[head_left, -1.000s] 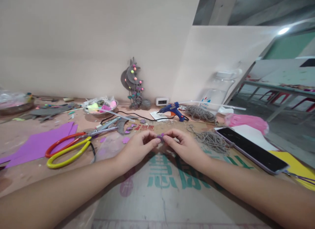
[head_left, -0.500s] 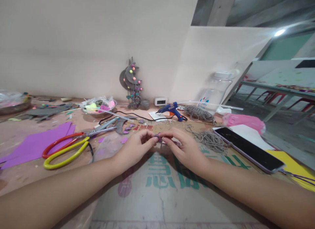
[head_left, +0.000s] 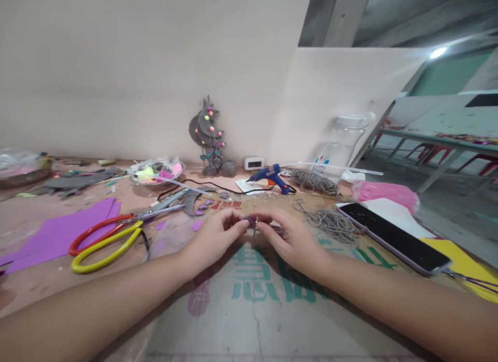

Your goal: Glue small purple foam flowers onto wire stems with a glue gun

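Note:
My left hand [head_left: 213,233] and my right hand [head_left: 296,240] meet above the printed cardboard [head_left: 202,333], fingertips almost touching. Both are closed in a pinch on a small purple-and-grey piece [head_left: 250,219], partly covered by the fingers. A short dark strand dangles below it. More of something purplish-grey shows under my right fingers, too hidden to make out. Beyond my left hand lie a grey felt crescent [head_left: 190,202] and small purple pieces [head_left: 201,210]. A loose bundle of grey yarn [head_left: 336,224] lies to the right of my right hand.
Red-and-yellow-handled scissors [head_left: 107,255] lie on the left by purple sheets [head_left: 66,235]. A blue glue gun [head_left: 272,176] stands behind my hands, its cable running left. A phone [head_left: 392,237] lies right, a bottle [head_left: 338,149] behind. A decorated moon ornament [head_left: 208,134] leans on the wall.
The head view has shifted slightly, so most things sit a little lower. Both hands keep their pinch on the small piece, with only slight finger movement.

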The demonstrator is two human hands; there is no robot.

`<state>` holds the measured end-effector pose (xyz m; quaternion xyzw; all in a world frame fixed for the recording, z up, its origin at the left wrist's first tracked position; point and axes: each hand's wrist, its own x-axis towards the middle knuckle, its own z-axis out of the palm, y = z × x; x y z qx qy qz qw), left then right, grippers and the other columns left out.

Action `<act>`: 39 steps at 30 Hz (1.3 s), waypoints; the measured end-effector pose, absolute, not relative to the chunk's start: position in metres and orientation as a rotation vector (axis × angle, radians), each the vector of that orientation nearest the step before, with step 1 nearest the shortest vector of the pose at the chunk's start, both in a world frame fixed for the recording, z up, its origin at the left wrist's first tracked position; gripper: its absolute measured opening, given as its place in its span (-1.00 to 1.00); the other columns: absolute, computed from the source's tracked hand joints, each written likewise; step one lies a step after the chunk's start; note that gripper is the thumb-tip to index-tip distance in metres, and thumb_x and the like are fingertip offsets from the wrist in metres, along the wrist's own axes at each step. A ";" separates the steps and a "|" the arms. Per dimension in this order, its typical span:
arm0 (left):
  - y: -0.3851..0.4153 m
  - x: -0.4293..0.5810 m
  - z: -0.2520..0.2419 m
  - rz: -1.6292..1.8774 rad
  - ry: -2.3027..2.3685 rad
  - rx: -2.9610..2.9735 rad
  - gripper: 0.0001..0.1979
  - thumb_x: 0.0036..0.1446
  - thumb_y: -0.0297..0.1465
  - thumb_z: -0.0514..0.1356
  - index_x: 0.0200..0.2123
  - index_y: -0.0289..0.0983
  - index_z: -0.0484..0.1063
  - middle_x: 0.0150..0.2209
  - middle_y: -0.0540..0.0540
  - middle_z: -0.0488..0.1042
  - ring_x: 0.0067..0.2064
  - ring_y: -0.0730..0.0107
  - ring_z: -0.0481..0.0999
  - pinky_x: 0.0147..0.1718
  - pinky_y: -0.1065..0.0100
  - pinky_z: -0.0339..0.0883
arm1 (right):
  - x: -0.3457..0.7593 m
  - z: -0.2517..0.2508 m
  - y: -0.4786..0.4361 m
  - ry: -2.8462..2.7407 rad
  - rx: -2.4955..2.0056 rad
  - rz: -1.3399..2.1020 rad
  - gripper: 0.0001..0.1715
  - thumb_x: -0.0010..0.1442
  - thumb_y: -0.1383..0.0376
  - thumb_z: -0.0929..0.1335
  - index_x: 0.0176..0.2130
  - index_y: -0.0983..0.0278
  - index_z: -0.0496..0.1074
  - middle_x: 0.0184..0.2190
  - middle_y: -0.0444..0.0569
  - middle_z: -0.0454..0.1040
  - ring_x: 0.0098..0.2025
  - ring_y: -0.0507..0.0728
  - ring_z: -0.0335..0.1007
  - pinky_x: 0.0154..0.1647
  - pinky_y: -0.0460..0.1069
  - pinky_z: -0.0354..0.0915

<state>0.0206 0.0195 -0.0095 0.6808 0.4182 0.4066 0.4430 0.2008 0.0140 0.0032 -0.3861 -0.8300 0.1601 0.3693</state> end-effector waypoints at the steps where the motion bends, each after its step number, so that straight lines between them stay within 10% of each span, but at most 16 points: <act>1: 0.020 0.021 -0.010 1.000 1.043 1.695 -0.80 0.09 -0.28 0.11 -0.41 -0.32 0.35 -0.48 0.01 0.37 -0.42 0.46 0.35 -0.42 0.43 0.22 | 0.202 0.004 0.015 -2.088 -1.011 0.426 -0.77 0.22 0.26 0.22 -0.12 0.22 0.34 -0.28 -0.03 0.45 -0.23 0.09 0.38 -0.21 -0.01 0.29; 10: 0.022 0.023 -0.017 1.006 1.017 1.634 -0.80 0.10 -0.27 0.11 -0.40 -0.30 0.31 -0.49 0.00 0.38 -0.44 0.46 0.36 -0.41 0.42 0.21 | 0.231 0.018 0.058 -1.982 -1.188 0.349 -0.75 0.17 0.14 0.23 -0.40 0.27 0.28 -0.47 -0.10 0.34 -0.39 0.06 0.28 -0.37 -0.06 0.21; 32: 0.020 0.022 -0.017 1.035 1.019 1.659 -0.82 0.07 -0.28 0.11 -0.38 -0.28 0.36 -0.44 -0.02 0.41 -0.39 0.41 0.38 -0.39 0.40 0.22 | 0.275 0.003 0.146 -1.771 -1.569 0.320 -0.39 0.02 0.13 0.34 0.03 0.33 0.24 -0.01 0.19 0.36 -0.07 0.25 0.36 -0.14 0.03 0.29; 39: 0.022 0.022 -0.019 1.016 1.063 1.677 -0.79 0.08 -0.25 0.10 -0.36 -0.29 0.36 -0.43 -0.04 0.42 -0.39 0.39 0.39 -0.40 0.39 0.22 | 0.252 0.002 0.171 -2.055 -1.545 0.414 -0.47 -0.05 0.09 0.39 -0.14 0.36 0.41 -0.23 0.07 0.52 -0.22 0.20 0.43 -0.20 0.02 0.30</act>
